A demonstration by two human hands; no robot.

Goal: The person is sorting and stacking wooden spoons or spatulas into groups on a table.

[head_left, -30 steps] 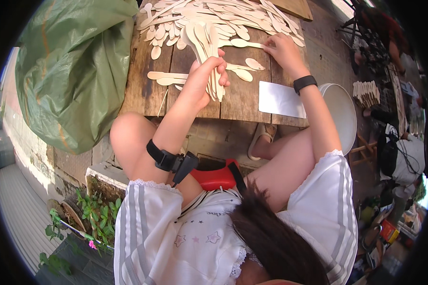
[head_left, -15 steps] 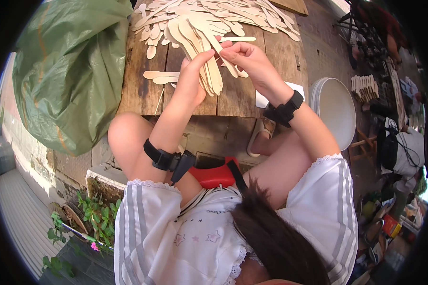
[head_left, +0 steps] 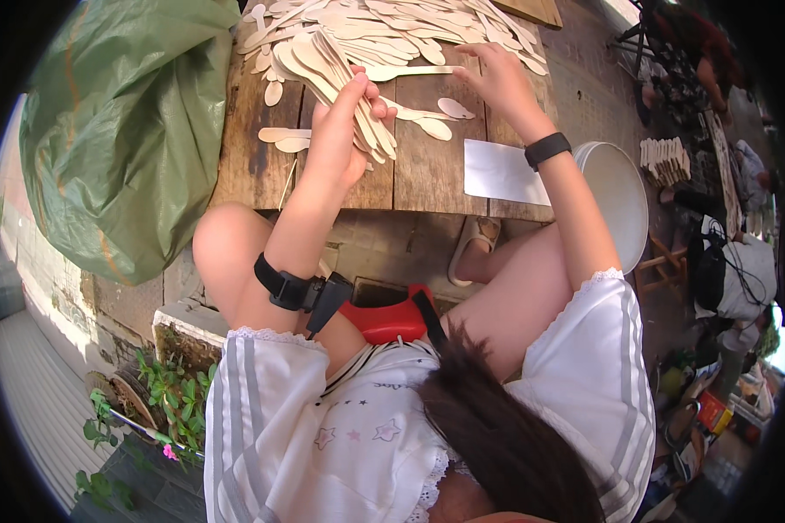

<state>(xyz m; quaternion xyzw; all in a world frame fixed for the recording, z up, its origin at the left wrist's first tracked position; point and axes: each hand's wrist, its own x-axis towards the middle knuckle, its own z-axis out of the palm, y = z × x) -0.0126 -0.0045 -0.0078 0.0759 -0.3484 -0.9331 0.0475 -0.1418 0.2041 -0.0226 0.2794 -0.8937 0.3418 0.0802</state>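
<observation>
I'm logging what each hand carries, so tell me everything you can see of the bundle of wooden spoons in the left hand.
The bundle of wooden spoons is a fanned stack of flat, pale, unpainted wood pieces with rounded bowls and narrow handles. The left hand grips it around the handles, whose ends stick out below the hand toward the right, while the bowls point up and left. It is held above the dark plank table, in front of the loose spoon pile.

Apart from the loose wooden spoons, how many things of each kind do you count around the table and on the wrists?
Black wristbands: 2
White round bucket: 1
White paper sheet: 1
Big green plastic sack: 1
Bundle of flat wooden spoons in the left hand: 1
Total: 6
</observation>
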